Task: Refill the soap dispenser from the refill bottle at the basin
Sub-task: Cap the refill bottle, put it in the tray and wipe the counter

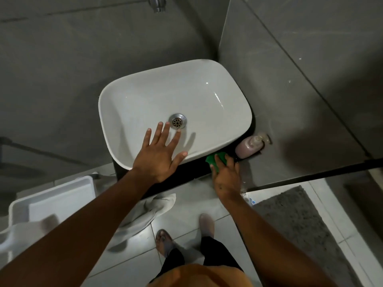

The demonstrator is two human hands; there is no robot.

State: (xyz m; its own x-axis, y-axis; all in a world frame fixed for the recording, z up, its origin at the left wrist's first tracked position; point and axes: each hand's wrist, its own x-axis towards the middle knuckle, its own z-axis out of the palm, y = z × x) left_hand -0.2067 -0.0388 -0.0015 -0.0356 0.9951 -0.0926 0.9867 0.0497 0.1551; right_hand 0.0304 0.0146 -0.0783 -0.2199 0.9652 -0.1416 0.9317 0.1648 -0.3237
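Observation:
A white basin (pixel 207 96) sits on a dark counter against grey tiled walls. My left hand (pixel 159 153) lies flat and spread on the basin's near rim, fingers reaching toward the drain (pixel 177 120), holding nothing. My right hand (pixel 226 175) grips a green object (pixel 215 160) on the dark counter at the basin's front right corner; most of that object is hidden under my fingers. A soap dispenser (pixel 249 147) with pinkish liquid and a pump top stands on the counter just right of my right hand, in the wall corner.
A tap spout (pixel 157 3) juts from the wall above the basin. A white bin (pixel 51 201) stands at the lower left, a pale cloth (pixel 153 212) hangs below the counter, and a grey mat (pixel 306 228) lies on the floor at right. A dark rail (pixel 310 175) crosses at right.

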